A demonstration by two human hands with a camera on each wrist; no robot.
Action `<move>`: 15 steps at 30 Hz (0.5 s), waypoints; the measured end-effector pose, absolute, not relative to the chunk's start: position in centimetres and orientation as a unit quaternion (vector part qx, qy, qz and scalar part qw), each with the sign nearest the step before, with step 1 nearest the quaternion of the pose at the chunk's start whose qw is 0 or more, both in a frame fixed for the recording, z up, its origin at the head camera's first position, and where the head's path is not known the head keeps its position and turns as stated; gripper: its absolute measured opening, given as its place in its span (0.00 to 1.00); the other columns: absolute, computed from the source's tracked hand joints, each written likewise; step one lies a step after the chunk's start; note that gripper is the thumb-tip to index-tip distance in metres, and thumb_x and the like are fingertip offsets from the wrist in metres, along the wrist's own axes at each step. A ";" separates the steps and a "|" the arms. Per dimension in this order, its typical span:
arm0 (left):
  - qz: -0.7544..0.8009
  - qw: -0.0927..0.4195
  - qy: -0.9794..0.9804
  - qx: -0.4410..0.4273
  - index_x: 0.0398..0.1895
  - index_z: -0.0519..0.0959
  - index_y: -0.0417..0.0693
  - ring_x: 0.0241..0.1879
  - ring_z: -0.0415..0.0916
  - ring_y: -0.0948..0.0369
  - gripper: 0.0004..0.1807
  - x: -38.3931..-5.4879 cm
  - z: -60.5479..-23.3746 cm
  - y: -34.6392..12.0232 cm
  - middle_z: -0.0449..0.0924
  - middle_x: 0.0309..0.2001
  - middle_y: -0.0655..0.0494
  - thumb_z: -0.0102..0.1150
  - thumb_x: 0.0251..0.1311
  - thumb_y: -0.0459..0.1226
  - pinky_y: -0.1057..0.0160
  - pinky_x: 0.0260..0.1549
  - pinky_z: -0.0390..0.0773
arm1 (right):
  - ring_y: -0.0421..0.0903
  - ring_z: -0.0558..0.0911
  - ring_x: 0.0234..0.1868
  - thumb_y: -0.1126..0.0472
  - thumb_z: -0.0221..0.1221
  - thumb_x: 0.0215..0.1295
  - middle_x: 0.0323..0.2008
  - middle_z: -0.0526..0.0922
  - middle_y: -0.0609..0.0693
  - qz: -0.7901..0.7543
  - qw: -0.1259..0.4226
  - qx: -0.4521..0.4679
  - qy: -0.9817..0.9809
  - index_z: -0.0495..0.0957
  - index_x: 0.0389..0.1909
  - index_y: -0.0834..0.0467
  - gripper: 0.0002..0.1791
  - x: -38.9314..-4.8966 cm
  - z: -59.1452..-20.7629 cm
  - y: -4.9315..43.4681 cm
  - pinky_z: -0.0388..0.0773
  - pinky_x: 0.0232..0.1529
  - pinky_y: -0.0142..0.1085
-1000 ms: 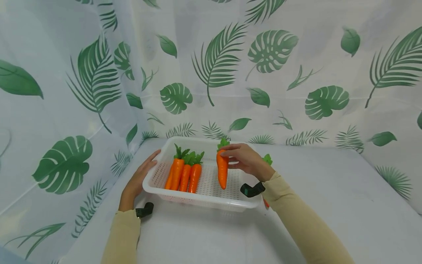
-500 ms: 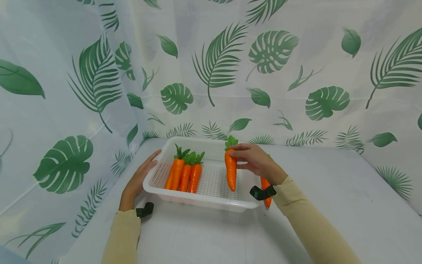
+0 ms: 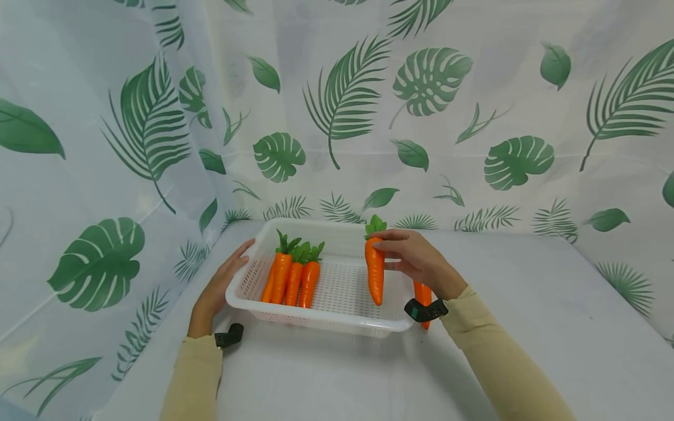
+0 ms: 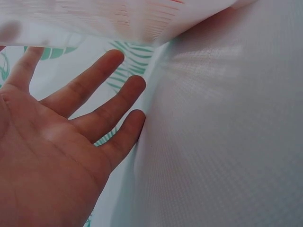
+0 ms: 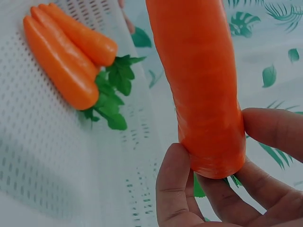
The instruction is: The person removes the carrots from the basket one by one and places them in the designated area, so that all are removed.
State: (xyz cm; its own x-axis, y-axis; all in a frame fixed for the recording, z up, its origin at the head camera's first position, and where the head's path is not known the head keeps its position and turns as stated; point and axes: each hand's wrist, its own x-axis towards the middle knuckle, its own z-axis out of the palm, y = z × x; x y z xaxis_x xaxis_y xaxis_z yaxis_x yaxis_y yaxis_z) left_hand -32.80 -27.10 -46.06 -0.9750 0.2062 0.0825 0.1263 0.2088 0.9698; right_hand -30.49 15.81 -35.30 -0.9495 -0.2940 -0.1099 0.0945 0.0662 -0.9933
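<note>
In the head view, my right hand [image 3: 416, 258] pinches an orange carrot [image 3: 375, 272] near its leafy top. The carrot hangs tip down over the right half of a white perforated basket [image 3: 321, 314]. Close up, the right wrist view shows thumb and fingertips around the thick end of this carrot [image 5: 201, 90]. My left hand [image 3: 218, 286] rests along the basket's left side; in the left wrist view, the fingers of this hand [image 4: 71, 118] are spread and fairly straight below the basket's rim. Several carrots [image 3: 295, 280] lie side by side in the basket's left half.
Another carrot [image 3: 423, 295] lies on the white table [image 3: 526, 304] just right of the basket, partly hidden by my right wrist. A leaf-patterned curtain [image 3: 447, 134] stands behind the table and along its left side.
My right hand has moved a little to the right with the carrot, still above the basket. The left hand and the basket stay in place.
</note>
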 end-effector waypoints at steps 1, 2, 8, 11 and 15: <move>0.621 0.033 0.775 0.107 0.88 0.54 0.72 0.68 0.69 0.39 0.34 -32.8 -46.1 -27.1 0.56 0.84 0.51 0.43 0.83 0.57 0.44 0.58 0.81 | 0.57 0.78 0.60 0.60 0.60 0.79 0.63 0.78 0.61 -0.683 0.142 -0.069 0.713 0.71 0.72 0.70 0.27 -30.4 -35.3 16.0 0.83 0.58 0.44; 0.623 0.034 0.774 0.107 0.88 0.54 0.71 0.67 0.69 0.39 0.34 -32.9 -46.1 -27.2 0.56 0.84 0.51 0.43 0.83 0.57 0.44 0.58 0.82 | 0.56 0.78 0.60 0.60 0.60 0.80 0.63 0.78 0.60 -0.686 0.142 -0.070 0.711 0.71 0.72 0.70 0.27 -30.3 -35.4 16.1 0.83 0.59 0.44; 0.622 0.036 0.774 0.110 0.88 0.53 0.69 0.69 0.67 0.39 0.33 -33.0 -46.2 -27.3 0.55 0.84 0.49 0.41 0.85 0.55 0.43 0.60 0.80 | 0.55 0.79 0.59 0.60 0.60 0.80 0.61 0.80 0.58 -0.697 0.134 -0.071 0.700 0.71 0.72 0.71 0.27 -29.8 -35.5 17.0 0.82 0.60 0.45; 0.621 0.035 0.775 0.111 0.88 0.53 0.69 0.70 0.67 0.39 0.33 -33.0 -46.2 -27.3 0.55 0.84 0.49 0.41 0.85 0.55 0.42 0.62 0.78 | 0.55 0.80 0.59 0.60 0.60 0.80 0.61 0.80 0.57 -0.704 0.132 -0.066 0.695 0.70 0.73 0.71 0.28 -29.6 -35.4 17.3 0.83 0.60 0.45; 0.620 0.033 0.777 0.108 0.88 0.54 0.70 0.69 0.67 0.39 0.33 -32.9 -46.1 -27.2 0.55 0.85 0.50 0.42 0.84 0.56 0.42 0.61 0.79 | 0.54 0.80 0.58 0.60 0.60 0.80 0.60 0.80 0.56 -0.710 0.128 -0.064 0.690 0.70 0.73 0.71 0.28 -29.3 -35.2 17.7 0.83 0.58 0.44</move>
State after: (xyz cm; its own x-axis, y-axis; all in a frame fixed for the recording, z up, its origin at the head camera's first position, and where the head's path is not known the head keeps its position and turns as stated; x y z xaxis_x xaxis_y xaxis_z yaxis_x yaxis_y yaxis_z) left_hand -32.87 -27.23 -46.09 -0.9745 0.2086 0.0821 0.1264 0.2088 0.9697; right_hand -29.31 17.74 -35.21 -0.9592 -0.2695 -0.0852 0.0927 -0.0151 -0.9956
